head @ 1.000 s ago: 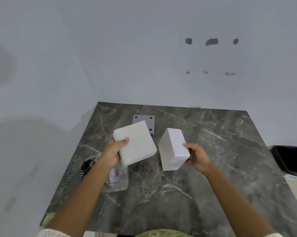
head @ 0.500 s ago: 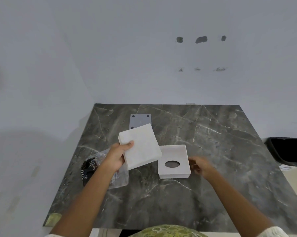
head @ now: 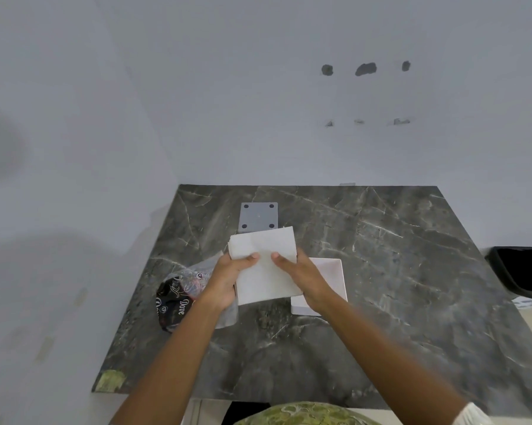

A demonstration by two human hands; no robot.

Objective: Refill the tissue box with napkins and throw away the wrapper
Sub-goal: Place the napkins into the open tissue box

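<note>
A white stack of napkins [head: 264,265] is held above the dark marble table [head: 396,271]. My left hand [head: 228,277] grips its left edge and my right hand [head: 301,277] grips its right edge, thumbs on top. The white tissue box [head: 332,271] lies on the table just right of the stack, partly hidden by my right hand and the napkins. The plastic wrapper [head: 182,292], clear with black print, lies on the table to the left, under my left wrist.
A grey plate with four holes [head: 258,216] lies behind the napkins. A black bin [head: 522,271] stands on the floor past the table's right edge. Walls close in the table at the back and left.
My right hand set the tissue box down on the table, let go of it and moved left onto the napkin stack. My left hand kept hold of the napkins.
</note>
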